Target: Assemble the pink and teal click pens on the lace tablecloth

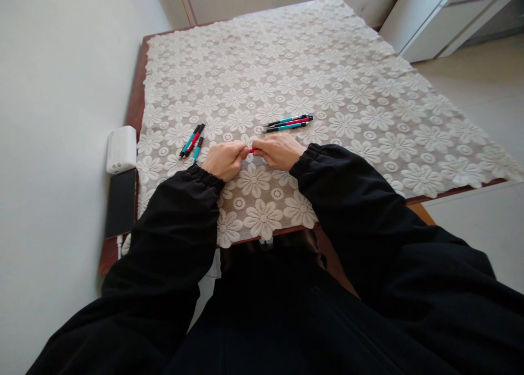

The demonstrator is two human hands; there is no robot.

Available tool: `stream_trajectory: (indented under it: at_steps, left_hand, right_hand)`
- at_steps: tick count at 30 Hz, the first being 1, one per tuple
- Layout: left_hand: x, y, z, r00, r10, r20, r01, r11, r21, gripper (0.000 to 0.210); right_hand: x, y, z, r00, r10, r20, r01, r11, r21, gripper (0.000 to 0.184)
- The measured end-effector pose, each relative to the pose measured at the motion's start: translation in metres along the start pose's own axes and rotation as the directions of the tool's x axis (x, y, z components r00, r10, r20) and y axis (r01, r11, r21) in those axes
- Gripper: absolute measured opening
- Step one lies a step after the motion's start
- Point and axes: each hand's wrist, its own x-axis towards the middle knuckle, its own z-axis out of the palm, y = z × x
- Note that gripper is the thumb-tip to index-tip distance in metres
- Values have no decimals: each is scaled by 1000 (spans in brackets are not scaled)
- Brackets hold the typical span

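from the head view, the left hand [225, 159] and the right hand [281, 150] are both closed, knuckles up, gripping a slim red pen [251, 150] between them, just above the lace tablecloth [262, 216]. to handle it well, i would pinch firmly with thumb and forefinger on each side of the short exposed stretch and hold both wrists level, so that any force runs along the barrel instead of bending it. a slow, even effort seems wiser than a jerk, since a smooth, thin barrel could slip or give suddenly; staying low over the cloth should also soften a drop. whether the hands are twisting, pulling or simply holding, i cannot tell. the pen itself shows only as a bright pinkish-red bit between the thumbs; its ends are hidden in the fists, so tip, clip and cap cannot be judged. just beside the left hand and beyond its wrist lie a left-side red pen [194, 140] and teal-and-black pens [197, 150], roughly side by side. just beyond the right hand, a right-side red pen [291, 121] lies between two teal pens [286, 127], all nearly parallel.
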Motion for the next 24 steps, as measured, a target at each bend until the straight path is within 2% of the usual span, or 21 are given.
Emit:
stream_trajectory:
  at_steps: [8,15,17,20,24]
  left_hand:
    - [-1,1,-2,998,-53,21,56,986,-155,42]
    - [0,-3,-2,1000,-18,5,18,951,-308,45]
    - [0,-2,-2,1000,-18,-11,14,959,-283,47]
    - [0,-2,-1,999,-19,-28,15,987,-162,45]
    - [0,-5,2,999,-8,-49,4,996,-84,37]
  right_hand:
    - [-1,-7,-4,991,-119,-59,113,989,-97,31]
    - [0,-5,-1,983,-152,-106,139,982,-125,31]
    - [1,0,0,984,-131,-122,124,990,-62,32]
    - [1,6,3,990,-57,-129,67,995,78,31]
    - [0,8,5,992,-5,-126,24,989,147,30]
